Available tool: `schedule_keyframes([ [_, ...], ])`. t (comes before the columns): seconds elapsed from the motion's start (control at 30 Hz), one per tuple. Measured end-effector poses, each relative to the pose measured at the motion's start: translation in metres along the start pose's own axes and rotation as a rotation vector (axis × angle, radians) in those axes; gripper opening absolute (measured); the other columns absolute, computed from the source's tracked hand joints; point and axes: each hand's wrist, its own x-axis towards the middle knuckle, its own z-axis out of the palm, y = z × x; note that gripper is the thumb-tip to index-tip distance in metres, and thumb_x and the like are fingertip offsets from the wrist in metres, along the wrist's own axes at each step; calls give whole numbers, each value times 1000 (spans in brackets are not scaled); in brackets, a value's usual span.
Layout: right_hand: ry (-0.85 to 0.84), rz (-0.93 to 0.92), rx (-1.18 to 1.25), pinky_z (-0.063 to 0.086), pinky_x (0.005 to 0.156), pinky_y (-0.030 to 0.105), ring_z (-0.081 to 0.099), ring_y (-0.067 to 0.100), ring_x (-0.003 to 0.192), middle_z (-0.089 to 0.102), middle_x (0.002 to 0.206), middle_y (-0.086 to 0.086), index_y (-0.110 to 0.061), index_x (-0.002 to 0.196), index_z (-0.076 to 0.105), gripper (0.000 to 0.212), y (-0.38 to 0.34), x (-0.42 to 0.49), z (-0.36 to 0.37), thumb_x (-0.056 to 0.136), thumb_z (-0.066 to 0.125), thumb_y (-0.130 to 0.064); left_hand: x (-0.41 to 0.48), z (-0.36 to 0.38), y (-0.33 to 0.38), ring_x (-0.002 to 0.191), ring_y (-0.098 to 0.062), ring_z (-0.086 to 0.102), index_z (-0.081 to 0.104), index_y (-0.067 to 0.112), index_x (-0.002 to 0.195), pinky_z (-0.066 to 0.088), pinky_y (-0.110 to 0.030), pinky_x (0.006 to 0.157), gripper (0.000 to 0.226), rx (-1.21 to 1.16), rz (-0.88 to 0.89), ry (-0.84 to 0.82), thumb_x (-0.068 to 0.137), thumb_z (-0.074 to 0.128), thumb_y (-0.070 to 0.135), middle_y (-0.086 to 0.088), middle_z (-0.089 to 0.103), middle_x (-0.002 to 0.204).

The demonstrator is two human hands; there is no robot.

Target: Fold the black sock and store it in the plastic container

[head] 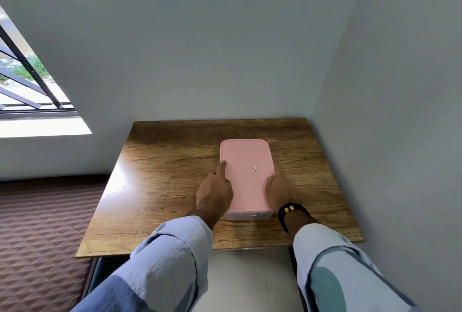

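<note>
A plastic container (246, 214) with a pink lid (246, 161) stands in the middle of the wooden table (162, 186), lid on. My left hand (216, 189) rests against the lid's left edge, index finger stretched forward along it. Against the lid's right near corner lies my right hand (278, 188), fingers curled over the rim. Both hands press on the closed container. No black sock shows anywhere; the container's translucent base reveals nothing clear inside.
The table sits in a room corner, with walls (375, 112) behind and to the right. A bed with a brown quilted cover (37, 236) adjoins the table's left side. A barred window (25, 82) is at the far left. Pale floor (250, 281) lies below the near edge.
</note>
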Motion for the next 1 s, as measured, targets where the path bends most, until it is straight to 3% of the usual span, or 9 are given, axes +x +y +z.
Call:
schedule_keyframes([
  [0.1, -4, -18, -33, 52, 95, 51, 65, 36, 108, 68, 120, 15, -13, 130, 49, 38, -11, 22, -11, 102, 34, -33, 12, -8, 0, 106, -31, 70, 50, 25, 145, 63, -50, 87, 45, 64, 81, 128, 105, 39, 43, -8, 56, 141],
  [0.17, 20, -88, -23, 50, 96, 50, 62, 41, 115, 62, 129, 19, -12, 136, 46, 40, -23, 41, -15, 103, 34, -31, 29, -13, 3, 106, -29, 69, 57, 22, 134, 63, -48, 87, 38, 45, 89, 156, 105, 42, 43, -7, 53, 142],
  [0.23, 22, -165, 1, 49, 98, 50, 58, 42, 121, 58, 135, 21, -13, 144, 42, 43, -34, 60, -16, 104, 34, -27, 50, -14, 5, 127, -31, 63, 50, 20, 148, 58, -49, 101, 45, 23, 103, 128, 107, 41, 37, -6, 45, 158],
  [0.3, 10, -212, -11, 49, 99, 51, 57, 43, 121, 57, 135, 23, -15, 148, 38, 45, -39, 80, -13, 105, 33, -27, 72, -13, 6, 151, -29, 43, 33, 16, 162, 44, -47, 120, 55, 38, 132, 97, 109, 38, 32, -5, 30, 171],
  [0.37, -5, -224, -47, 49, 99, 50, 58, 43, 120, 59, 133, 23, -18, 153, 34, 48, -38, 92, -7, 106, 31, -28, 88, -10, 5, 157, -28, 33, 25, 15, 166, 33, -44, 126, 58, 81, 128, 64, 110, 35, 30, -6, 25, 174],
  [0.53, 30, -224, 14, 52, 95, 45, 63, 41, 116, 67, 128, 19, -24, 153, 40, 49, -31, 98, 6, 105, 31, -27, 92, -2, 3, 147, -35, 46, 27, 22, 165, 42, -51, 116, 58, 104, 65, 93, 109, 33, 35, -5, 40, 168],
  [0.8, -44, -188, 91, 49, 99, 45, 61, 43, 118, 64, 132, 20, -26, 151, 39, 47, -32, 100, 6, 105, 30, -27, 90, -5, 12, 141, -41, 50, 24, 21, 165, 47, -55, 107, 60, 203, 28, 47, 108, 32, 38, -7, 40, 165],
  [0.93, -187, -189, 63, 42, 110, 46, 52, 39, 132, 52, 147, 20, -20, 156, 30, 49, -36, 101, -12, 107, 29, -31, 80, -22, 19, 142, -40, 50, 16, 24, 167, 47, -54, 106, 64, 247, 28, 38, 109, 29, 46, -2, 28, 173],
  [1.0, -97, -162, 31, 43, 109, 50, 52, 42, 132, 54, 145, 23, -21, 160, 21, 56, -38, 93, -23, 107, 30, -37, 66, -33, 19, 144, -40, 48, 12, 28, 168, 46, -54, 109, 65, 251, 43, 96, 108, 28, 48, 1, 19, 176],
])
